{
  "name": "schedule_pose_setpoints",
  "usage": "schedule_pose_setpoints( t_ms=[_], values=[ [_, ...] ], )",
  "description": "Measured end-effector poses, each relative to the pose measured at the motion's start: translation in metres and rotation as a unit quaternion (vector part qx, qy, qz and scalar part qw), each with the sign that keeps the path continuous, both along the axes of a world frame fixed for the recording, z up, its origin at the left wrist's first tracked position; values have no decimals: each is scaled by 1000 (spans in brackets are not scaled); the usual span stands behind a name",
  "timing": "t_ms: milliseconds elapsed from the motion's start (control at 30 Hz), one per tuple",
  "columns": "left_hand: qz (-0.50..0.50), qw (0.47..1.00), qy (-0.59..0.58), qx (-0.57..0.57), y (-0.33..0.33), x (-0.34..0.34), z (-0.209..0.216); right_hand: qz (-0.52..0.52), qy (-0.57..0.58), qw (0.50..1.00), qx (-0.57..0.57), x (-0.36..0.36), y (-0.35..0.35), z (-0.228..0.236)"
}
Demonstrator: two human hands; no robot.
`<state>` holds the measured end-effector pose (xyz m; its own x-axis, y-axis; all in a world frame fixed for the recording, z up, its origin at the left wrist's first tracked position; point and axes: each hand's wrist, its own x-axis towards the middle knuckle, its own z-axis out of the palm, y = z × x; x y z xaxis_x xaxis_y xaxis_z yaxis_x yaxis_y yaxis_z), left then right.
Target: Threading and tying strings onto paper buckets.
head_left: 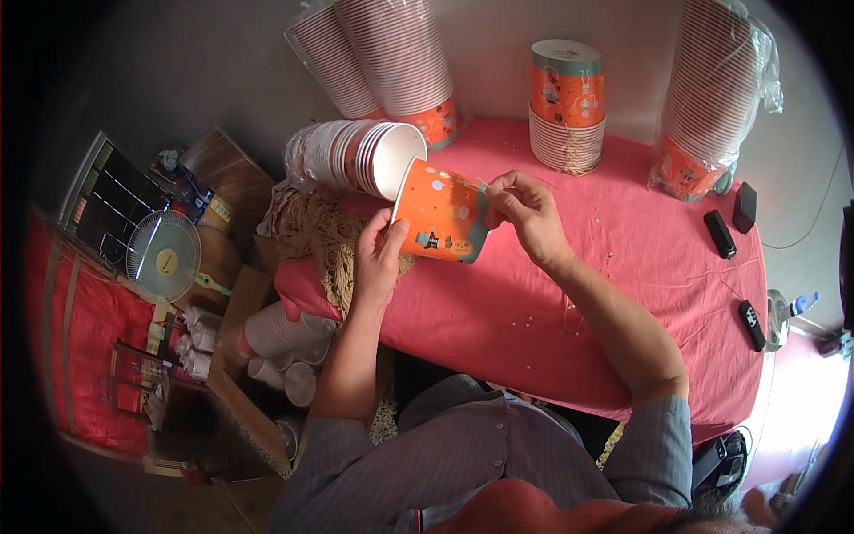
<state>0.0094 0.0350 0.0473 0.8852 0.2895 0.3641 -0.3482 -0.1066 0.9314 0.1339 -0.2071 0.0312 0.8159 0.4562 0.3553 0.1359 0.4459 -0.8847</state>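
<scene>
My left hand (pixel 380 252) grips an orange paper bucket (pixel 442 214) with a green base band and small printed figures. The bucket lies tilted on its side in the air, its white rim toward the left. At its base end, my right hand (pixel 525 209) has thumb and fingers pinched together; a thin pale bit shows at the fingertips, too small to name. Just beyond the held bucket, a wrapped stack of nested white-rimmed buckets (pixel 356 156) lies on its side. Beige cords (pixel 334 240) hang in a tangled heap over the table's left edge.
A pink cloth covers the table (pixel 498 307). Tall bagged bucket stacks (pixel 400 58) (pixel 712 84) stand at the back, with a shorter bucket stack (pixel 567 102) between. Black devices (pixel 719 233) lie at right. A cardboard box (pixel 240 356) holding cups and a fan (pixel 165 258) are at left.
</scene>
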Motion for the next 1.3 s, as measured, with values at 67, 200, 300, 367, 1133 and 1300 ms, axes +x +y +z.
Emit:
schedule_pose_setpoints(
  t_ms=[67, 200, 300, 367, 1133, 1300],
  values=[
    [3, 1000, -1, -5, 4, -2, -3, 3, 2, 1000, -3, -2, 2, 0],
    [-23, 1000, -5, -1, 6, -6, -3, -38, 21, 999, 13, 5, 2, -5],
    [-21, 998, 9, 59, 21, -10, -14, -57, 63, 996, 39, 16, -1, -6],
    [-11, 995, 26, 96, 29, -12, -21, -63, 90, 993, 45, 21, -3, -6],
    [-73, 989, -24, 125, -2, 3, 9, -73, 185, 978, 67, 48, -18, -25],
    [-47, 987, -13, 151, -2, 7, 2, -83, 190, 976, 61, 51, -18, -26]
  ],
)
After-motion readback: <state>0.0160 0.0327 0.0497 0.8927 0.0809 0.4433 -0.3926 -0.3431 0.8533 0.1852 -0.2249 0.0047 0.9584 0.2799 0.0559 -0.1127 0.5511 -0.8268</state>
